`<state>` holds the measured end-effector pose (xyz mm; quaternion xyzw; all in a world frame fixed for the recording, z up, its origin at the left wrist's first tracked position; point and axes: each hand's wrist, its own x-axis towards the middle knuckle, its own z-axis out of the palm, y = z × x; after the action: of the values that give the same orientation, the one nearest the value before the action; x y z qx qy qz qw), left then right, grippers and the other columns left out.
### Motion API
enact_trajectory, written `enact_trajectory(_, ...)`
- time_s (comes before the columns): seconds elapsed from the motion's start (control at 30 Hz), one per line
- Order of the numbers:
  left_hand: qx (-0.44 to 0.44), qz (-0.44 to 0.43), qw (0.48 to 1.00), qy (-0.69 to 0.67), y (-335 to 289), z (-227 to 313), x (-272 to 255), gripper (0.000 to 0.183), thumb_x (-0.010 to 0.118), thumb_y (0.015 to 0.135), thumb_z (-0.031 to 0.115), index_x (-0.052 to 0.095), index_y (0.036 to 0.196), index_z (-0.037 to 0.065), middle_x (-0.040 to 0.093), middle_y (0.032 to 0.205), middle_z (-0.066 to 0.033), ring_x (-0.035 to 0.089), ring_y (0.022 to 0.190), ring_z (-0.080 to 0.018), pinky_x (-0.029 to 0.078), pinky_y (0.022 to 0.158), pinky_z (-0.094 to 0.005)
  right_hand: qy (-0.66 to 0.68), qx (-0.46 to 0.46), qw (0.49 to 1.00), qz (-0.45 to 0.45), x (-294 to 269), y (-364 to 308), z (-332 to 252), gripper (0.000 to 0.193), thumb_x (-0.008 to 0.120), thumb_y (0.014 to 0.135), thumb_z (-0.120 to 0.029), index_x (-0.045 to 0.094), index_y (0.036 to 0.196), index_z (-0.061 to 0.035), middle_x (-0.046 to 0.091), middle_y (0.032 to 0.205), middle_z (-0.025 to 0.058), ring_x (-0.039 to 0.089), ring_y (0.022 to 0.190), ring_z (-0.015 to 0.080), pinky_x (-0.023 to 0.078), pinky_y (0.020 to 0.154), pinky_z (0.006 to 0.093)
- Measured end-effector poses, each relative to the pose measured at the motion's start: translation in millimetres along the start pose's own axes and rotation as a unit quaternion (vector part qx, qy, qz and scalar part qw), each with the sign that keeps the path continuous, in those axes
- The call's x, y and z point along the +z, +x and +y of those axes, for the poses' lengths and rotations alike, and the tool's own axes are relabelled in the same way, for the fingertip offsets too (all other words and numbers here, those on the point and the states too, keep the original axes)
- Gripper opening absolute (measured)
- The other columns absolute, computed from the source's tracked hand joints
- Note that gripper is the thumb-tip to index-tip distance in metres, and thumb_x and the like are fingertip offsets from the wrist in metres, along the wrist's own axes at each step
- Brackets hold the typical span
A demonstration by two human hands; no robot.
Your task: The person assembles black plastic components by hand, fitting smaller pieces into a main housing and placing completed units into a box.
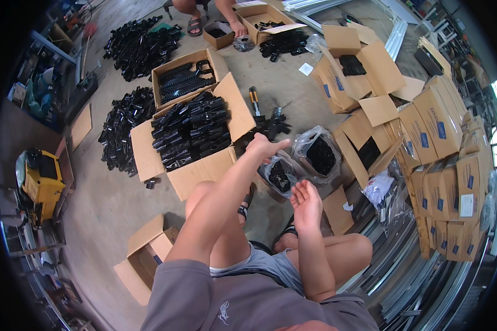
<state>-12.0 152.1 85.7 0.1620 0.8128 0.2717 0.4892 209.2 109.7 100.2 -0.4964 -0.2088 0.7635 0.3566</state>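
My left hand [266, 147] reaches forward over the near side of a small pile of black parts [275, 123], its thumb stretched to the right and apart from the fingers. I see nothing held in it, though some fingers are partly hidden. Below it stands a clear plastic bag of small black pieces [279, 175], with a larger such bag [319, 155] to its right. My right hand [308, 207] is raised just nearer to me than the bags, palm up, fingers loosely extended, holding nothing. Beyond the left hand lies a screwdriver with an orange and black handle [254, 101].
An open carton packed with black parts [190, 132] is left of my hands; another carton [185, 83] stands behind it. Loose black parts [128, 129] are heaped farther left. Cartons [425, 132] stack at right. Another person's hand [238, 28] works at the back. Metal profiles [414, 276] lie lower right.
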Motion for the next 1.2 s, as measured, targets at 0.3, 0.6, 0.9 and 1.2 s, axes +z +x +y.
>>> enact_trajectory(0.3, 0.425, -0.042, 0.855, 0.294, -112.0, -14.2, 52.2, 0.019, 0.062, 0.086, 0.023, 0.07, 0.096, 0.009, 0.071, 0.082, -0.0157, 0.068, 0.077, -0.0391, 0.055, 0.069, -0.0474, 0.049, -0.053, 0.997, -0.008, -11.0, -10.3, -10.3, 0.016, 0.052, 0.101, -0.023, 0.059, 0.106, -0.0093, 0.063, 0.091, 0.001, 0.061, 0.083, 0.0111, 0.046, 0.073, 0.0267)
enact_trajectory(0.6, 0.502, -0.276, 0.694, 0.436, -162.9, -40.4, 60.3, 0.013, 0.063, 0.082, 0.017, 0.065, 0.087, 0.005, 0.066, 0.069, -0.0164, 0.068, 0.068, -0.0359, 0.054, 0.064, -0.0463, 0.163, -0.208, 0.953, 0.148, -24.8, 60.3, -73.6, 0.031, 0.053, 0.101, -0.036, 0.059, 0.09, -0.0079, 0.058, 0.078, 0.002, 0.056, 0.074, 0.0131, 0.046, 0.07, 0.0269)
enact_trajectory(0.9, 0.536, -0.306, 0.645, 0.451, -172.4, -36.9, 62.7, 0.056, 0.066, 0.088, 0.034, 0.048, 0.131, 0.002, 0.066, 0.101, -0.0153, 0.066, 0.095, -0.0309, 0.048, 0.091, -0.0504, -0.104, -0.349, 0.86, 0.358, -106.5, 283.7, -142.3, 0.038, 0.053, 0.099, -0.036, 0.064, 0.091, 0.0, 0.069, 0.092, 0.0125, 0.065, 0.087, 0.0221, 0.049, 0.079, 0.0371)
enact_trajectory(1.2, 0.537, -0.225, 0.679, 0.447, -162.6, -15.8, 46.3, 0.059, 0.054, 0.09, 0.035, 0.043, 0.142, 0.009, 0.054, 0.127, -0.0166, 0.055, 0.112, -0.0349, 0.039, 0.099, -0.0501, -0.46, -0.485, 0.718, 0.193, 27.7, 364.9, -233.9, 0.033, 0.057, 0.095, -0.031, 0.066, 0.105, -0.0012, 0.072, 0.098, 0.0162, 0.069, 0.091, 0.0297, 0.052, 0.08, 0.0401)
